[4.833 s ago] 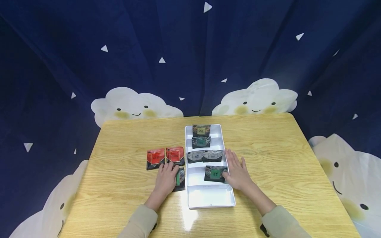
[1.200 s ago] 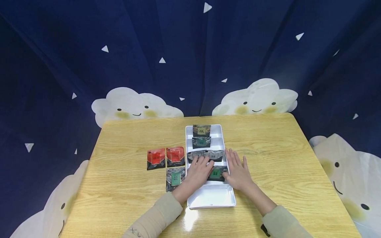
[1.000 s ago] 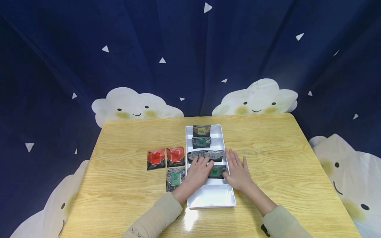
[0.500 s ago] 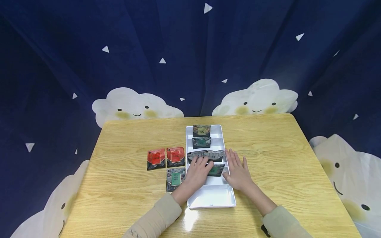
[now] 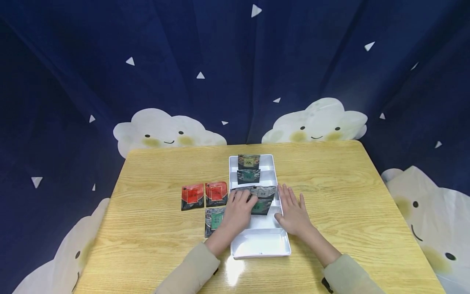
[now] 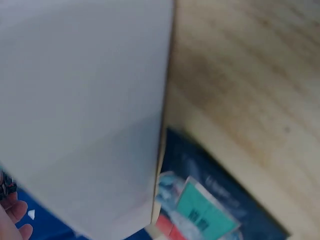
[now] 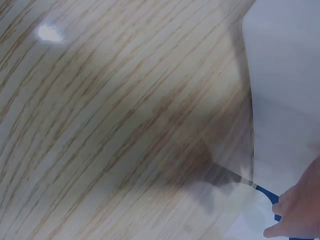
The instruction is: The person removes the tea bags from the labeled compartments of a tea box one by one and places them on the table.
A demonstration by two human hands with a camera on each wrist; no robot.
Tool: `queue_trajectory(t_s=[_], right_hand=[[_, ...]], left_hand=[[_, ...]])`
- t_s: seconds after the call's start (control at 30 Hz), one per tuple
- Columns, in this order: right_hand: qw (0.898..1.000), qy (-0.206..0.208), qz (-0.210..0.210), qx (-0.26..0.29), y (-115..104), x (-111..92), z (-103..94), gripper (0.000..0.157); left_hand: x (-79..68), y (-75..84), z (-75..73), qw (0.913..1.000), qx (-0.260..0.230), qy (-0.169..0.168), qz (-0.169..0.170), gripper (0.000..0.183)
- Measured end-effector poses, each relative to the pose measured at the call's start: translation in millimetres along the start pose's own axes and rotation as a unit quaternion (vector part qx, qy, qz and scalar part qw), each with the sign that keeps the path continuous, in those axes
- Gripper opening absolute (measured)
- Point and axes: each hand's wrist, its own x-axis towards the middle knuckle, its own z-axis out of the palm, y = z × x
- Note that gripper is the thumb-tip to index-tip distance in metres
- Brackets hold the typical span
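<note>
Wood tbl (image 5: pixel 330 188): L hand (image 5: pixel 237 210) holds dk, grn-labelled sachet (image 5: pixel 262 207), tilted.

We look from three places, one high, two low.
From the head we face forward and down over most of the worktop (image 5: pixel 330 183); each wrist view sits close to the white tray (image 5: pixel 260 243), the left sharing the loose green-labelled packet (image 6: pixel 207 207) with ours above.
</note>
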Motion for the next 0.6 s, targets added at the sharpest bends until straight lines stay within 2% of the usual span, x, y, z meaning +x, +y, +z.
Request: queue_trajectory(t_s=[0.1,0.23,0.6], right_hand=[[1.0,-0.001,0.0,-0.003,-1,0,-1.1,0.084],[1.0,-0.007,0.0,-0.005,0,-1,-1.1,0.084],[1.0,-0.007,-0.001,0.002,1,-1,0.1,0.083]], left_hand=[[2.8,-6.7,-8.7,0.9998,0.001,0.019,-0.011,0.017],[3.2,-17.9,-21.3,0.9993,-0.008,0.024,-0.029,0.019],[-13.3,-59.9,-37.7,0.9949,-0.047,0.057,-0.068,0.014]])
